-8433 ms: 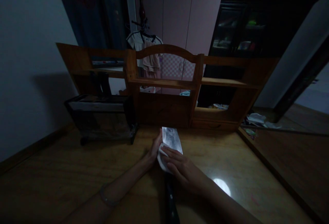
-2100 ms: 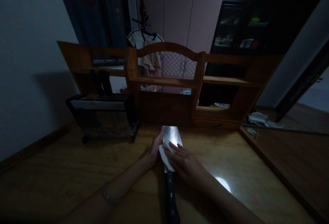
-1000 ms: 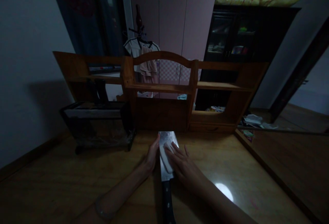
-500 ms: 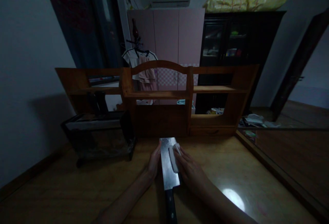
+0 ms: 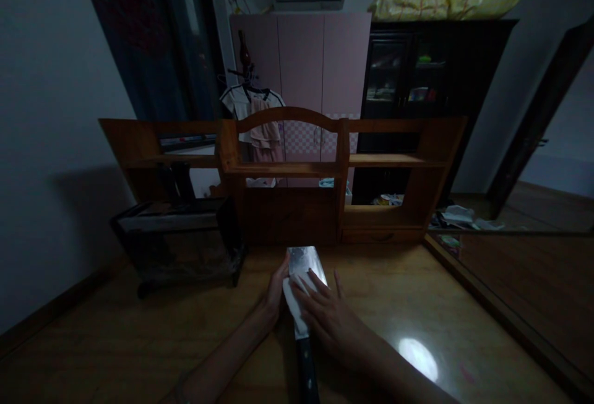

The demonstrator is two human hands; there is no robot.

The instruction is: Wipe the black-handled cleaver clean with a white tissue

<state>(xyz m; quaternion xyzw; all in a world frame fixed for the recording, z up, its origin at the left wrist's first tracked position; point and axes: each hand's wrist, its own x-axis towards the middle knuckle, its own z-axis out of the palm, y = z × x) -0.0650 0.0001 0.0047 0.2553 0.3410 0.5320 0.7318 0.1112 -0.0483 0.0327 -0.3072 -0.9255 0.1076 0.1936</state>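
Observation:
A cleaver [image 5: 304,258] with a broad metal blade and a black riveted handle [image 5: 307,367] lies in front of me, handle toward me. My left hand [image 5: 277,289] grips the blade along its left side; some of its fingers are hidden beneath. Across the lower blade is a folded white cloth [image 5: 293,306], which my right hand [image 5: 325,311] holds pressed to the metal with its fingers fanned out. Nobody's hand is on the handle.
A wooden shelf unit [image 5: 290,170] stands along the back of the wooden tabletop [image 5: 371,274]. At the left is a dark knife rack [image 5: 179,240] with black handles showing at its top. A raised wooden edge [image 5: 492,299] borders the right side.
My right hand has moved the cloth left and toward the handle, and its fingers have spread. More of the blade's upper right now shows. My left hand stays on the left side.

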